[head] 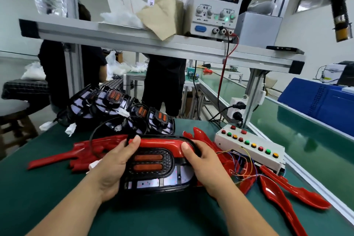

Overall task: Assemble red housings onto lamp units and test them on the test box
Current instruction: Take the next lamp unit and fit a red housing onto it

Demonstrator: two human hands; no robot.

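Observation:
A black lamp unit with two orange lenses lies in front of me on the green mat, a red housing seated along its top edge. My left hand grips the unit's left end, thumb on the housing beside the black cable. My right hand grips the right end, thumb pressed on the housing's corner. The white test box with its row of coloured buttons stands to the right, loose coloured wires trailing from it.
Several bare lamp units are piled at the back left. Loose red housings lie at the left and right. A power supply sits on the overhead shelf. Two people stand behind the bench. A conveyor runs on the right.

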